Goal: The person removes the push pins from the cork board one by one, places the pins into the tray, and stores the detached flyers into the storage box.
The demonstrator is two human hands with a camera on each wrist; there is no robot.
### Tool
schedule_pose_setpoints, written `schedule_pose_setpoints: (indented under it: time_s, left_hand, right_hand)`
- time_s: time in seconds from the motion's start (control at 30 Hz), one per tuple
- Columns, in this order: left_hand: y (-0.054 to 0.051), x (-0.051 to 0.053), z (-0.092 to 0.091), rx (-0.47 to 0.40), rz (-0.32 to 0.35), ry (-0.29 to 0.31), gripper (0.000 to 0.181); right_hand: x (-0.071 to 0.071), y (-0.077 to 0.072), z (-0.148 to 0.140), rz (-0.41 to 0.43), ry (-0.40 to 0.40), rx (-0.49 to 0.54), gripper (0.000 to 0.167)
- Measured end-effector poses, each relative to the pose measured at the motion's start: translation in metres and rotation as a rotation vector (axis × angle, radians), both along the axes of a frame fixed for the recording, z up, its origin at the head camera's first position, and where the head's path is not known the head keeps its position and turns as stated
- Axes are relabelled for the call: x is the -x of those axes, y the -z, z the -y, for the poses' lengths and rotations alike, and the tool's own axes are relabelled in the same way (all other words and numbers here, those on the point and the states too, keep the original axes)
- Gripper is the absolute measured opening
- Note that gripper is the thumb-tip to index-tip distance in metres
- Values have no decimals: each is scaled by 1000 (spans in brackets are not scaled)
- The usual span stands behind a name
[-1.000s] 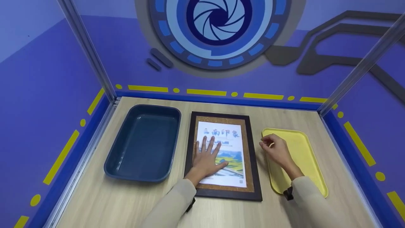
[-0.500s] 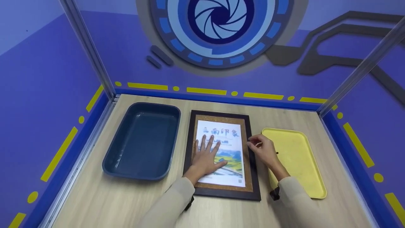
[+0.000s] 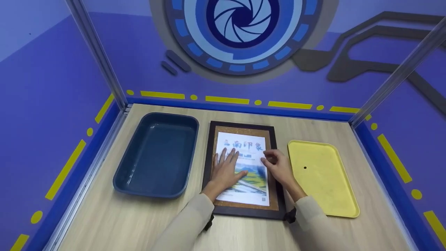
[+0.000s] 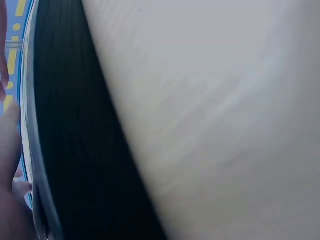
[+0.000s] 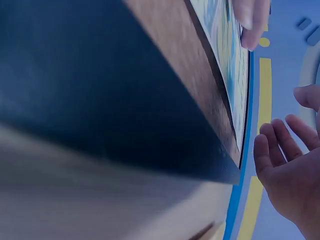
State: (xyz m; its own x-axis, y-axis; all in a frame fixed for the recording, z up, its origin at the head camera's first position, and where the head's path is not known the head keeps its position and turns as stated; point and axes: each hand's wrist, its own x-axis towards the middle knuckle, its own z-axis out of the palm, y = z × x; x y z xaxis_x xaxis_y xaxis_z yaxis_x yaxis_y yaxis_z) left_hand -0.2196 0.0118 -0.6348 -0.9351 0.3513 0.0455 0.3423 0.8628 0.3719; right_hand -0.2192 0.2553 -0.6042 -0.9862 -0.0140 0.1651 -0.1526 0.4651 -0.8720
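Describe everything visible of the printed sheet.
The printed sheet is white, apparently paper, rectangular, with blue characters above, a colourful landscape below and a small grey square lower right. It lies on the brown cork-like board inside the dark frame. The left hand rests on it; whether the right hand touches it is unclear.

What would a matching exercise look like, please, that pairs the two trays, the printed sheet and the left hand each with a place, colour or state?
Things:
1. deep tray
2. shallow tray
3. printed sheet
4. left hand

Descriptions:
A. spread over the paper
B. yellow, with a small dark dot showing on it
C. lying on the dark-framed board
D. dark blue, with raised walls

Pairs: 1-D, 2-B, 3-C, 4-A
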Motion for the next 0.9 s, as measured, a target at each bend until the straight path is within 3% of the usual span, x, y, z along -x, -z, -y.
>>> schedule_pose_setpoints:
  time_s: [0.23,0.37,0.5,0.67,0.8,0.9]
  left_hand:
    - [-8,6,0,-107,-66,-71,72]
    - [-15,8,2,-263,-70,-146,68]
    - [-24,8,7,-409,-57,-260,67]
    - [-40,5,13,-490,71,-357,74]
    - [-50,2,18,-549,219,-396,81]
    - [-53,1,21,-612,292,-416,83]
  right_hand:
    - [-5,4,8,35,16,-17,38]
    - [-9,2,8,61,16,-25,40]
    - [-11,-2,6,88,17,-51,43]
    - [-13,-6,3,143,34,-49,46]
    - [-13,-11,2,218,46,-35,50]
    - [-13,-14,2,297,56,0,53]
